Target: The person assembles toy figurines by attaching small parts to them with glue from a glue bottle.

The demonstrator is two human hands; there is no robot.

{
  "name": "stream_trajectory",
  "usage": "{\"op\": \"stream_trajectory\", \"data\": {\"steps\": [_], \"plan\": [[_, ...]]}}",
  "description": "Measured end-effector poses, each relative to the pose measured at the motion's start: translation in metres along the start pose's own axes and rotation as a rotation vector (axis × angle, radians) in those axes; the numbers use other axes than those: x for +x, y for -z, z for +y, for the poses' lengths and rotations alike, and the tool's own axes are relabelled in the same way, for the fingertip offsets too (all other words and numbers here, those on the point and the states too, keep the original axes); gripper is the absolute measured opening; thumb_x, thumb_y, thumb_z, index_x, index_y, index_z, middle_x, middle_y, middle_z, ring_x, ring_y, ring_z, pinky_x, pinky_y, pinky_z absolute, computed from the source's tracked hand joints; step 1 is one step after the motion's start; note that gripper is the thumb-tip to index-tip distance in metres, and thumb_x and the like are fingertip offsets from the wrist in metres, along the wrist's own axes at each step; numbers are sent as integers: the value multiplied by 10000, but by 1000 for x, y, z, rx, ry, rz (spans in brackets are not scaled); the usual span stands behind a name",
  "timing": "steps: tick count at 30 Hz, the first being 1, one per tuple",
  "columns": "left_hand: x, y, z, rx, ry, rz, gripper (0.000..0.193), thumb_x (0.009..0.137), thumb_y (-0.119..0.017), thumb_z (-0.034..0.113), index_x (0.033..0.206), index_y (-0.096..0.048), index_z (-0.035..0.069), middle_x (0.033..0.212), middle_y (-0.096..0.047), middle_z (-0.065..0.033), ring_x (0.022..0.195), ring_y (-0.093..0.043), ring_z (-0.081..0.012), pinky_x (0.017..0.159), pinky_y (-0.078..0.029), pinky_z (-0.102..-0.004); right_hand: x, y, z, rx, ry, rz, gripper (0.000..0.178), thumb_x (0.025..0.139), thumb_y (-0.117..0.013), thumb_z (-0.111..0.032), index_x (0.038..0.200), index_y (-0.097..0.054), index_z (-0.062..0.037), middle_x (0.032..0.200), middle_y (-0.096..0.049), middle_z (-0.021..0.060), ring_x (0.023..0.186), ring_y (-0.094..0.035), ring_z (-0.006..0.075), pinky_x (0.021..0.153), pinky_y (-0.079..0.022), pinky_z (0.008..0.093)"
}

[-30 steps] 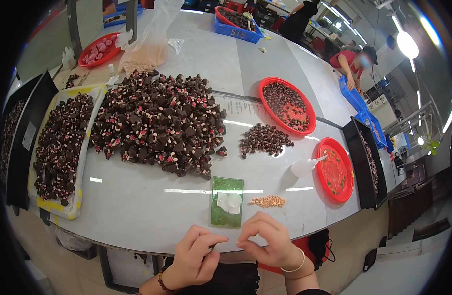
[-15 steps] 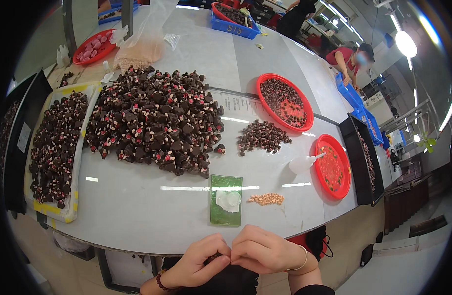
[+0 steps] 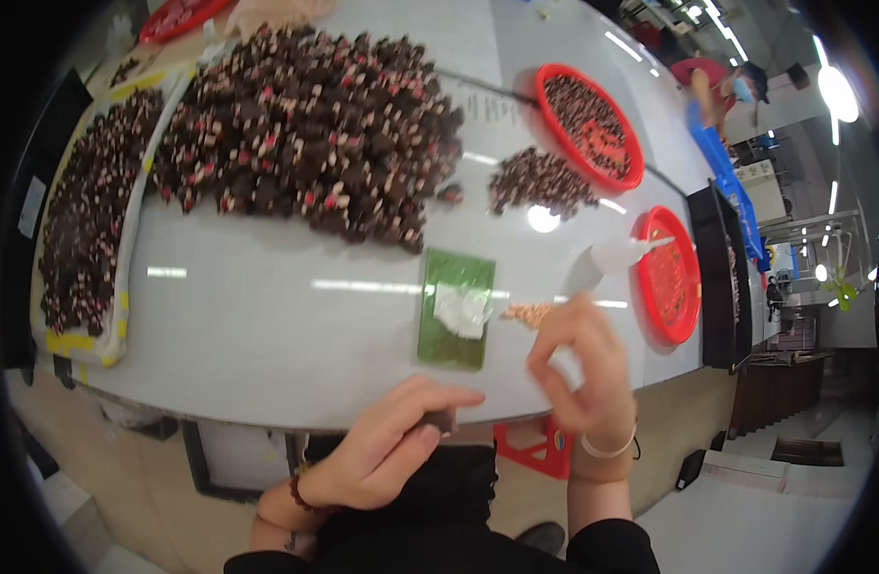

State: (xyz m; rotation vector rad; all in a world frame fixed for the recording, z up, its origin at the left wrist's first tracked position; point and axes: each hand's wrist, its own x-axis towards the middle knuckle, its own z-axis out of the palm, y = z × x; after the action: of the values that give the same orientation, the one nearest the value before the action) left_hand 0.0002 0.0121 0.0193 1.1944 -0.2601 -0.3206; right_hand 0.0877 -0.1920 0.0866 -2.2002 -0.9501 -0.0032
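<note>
My left hand (image 3: 387,445) is closed in front of the table's near edge, pinching a small dark brown piece (image 3: 440,419) between thumb and fingers, with the index finger stretched out over it. To the right, my right hand (image 3: 588,368) is raised at the table edge, slightly blurred, its fingers curled toward the thumb; whatever it may hold is hidden. Just beyond it lies a little pile of beige bits (image 3: 527,314), partly covered by the hand. Between and beyond the hands lies a green rectangular board (image 3: 439,346) with a white soft lump (image 3: 461,311) on it.
A big heap of dark brown pieces with pink and cream parts (image 3: 306,134) fills the back left, beside a filled white tray (image 3: 114,349). Rightward are a smaller dark pile (image 3: 540,182), two red trays (image 3: 638,172), a white squeeze bottle (image 3: 607,258) and a black crate (image 3: 722,344). Another person (image 3: 712,81) works far right.
My hands, together before, are now apart: the right has moved right and away from me, toward the beige bits. The left keeps a dark piece. The view has tilted downward.
</note>
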Motion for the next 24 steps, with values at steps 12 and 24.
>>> {"op": "stream_trajectory", "data": {"steps": [12, 24], "plan": [[-11, 5, -20, -380, -99, 102, 270, 824, -627, -43, 1091, -605, -6, 732, -581, -12, 706, -578, -73, 748, -464, -235, 28, -15, 29, -229, 5, -140, 162, 662, -674, 4, 773, -572, -55, 937, -450, 82, 849, -419, 246, 750, -382, 328], [-9, 10, -25, -484, -113, 171, 186, 892, -554, 37, 1070, -583, -10, 793, -613, -38, 594, -513, -45, 621, -453, -200, 37, -22, 18, -295, 47, -180, 130, 658, -644, 5, 748, -563, -43, 923, -465, 94, 835, -439, 248, 740, -393, 327]]}}
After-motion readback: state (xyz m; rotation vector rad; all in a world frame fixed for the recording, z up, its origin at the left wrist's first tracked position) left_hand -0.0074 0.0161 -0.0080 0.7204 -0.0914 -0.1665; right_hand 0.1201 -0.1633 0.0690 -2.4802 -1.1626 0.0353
